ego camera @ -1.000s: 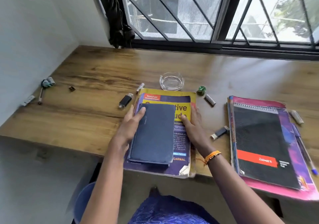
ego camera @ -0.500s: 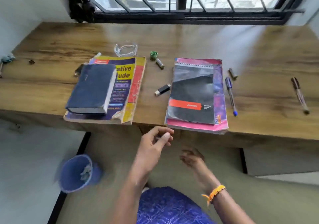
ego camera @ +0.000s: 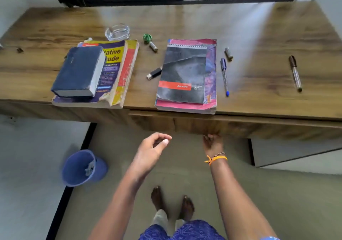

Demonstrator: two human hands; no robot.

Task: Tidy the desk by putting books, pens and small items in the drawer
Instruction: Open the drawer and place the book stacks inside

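Observation:
A dark blue book (ego camera: 79, 71) lies on a yellow and purple book (ego camera: 118, 58) at the desk's left front. A black spiral notebook (ego camera: 185, 73) lies on a pink book (ego camera: 211, 62) in the middle. Between the stacks is a black USB stick (ego camera: 154, 73). A blue pen (ego camera: 224, 75) and a brown marker (ego camera: 295, 73) lie to the right. Under the desk edge is the wooden drawer front (ego camera: 185, 126). My right hand (ego camera: 212, 144) curls its fingers up under that front's lower edge. My left hand (ego camera: 153, 147) hangs loosely curled below the desk and holds nothing.
A glass ashtray (ego camera: 117, 31), a green crumpled bit (ego camera: 147, 37) and two small cylinders (ego camera: 153, 46) (ego camera: 229, 53) lie on the wooden desk (ego camera: 259, 36). A blue bin (ego camera: 83, 167) stands on the floor at the left. A barred window runs behind the desk.
Both hands left the book stack and dropped below the desk. My right hand then rose to the drawer front's lower edge. The view moved back and to the right.

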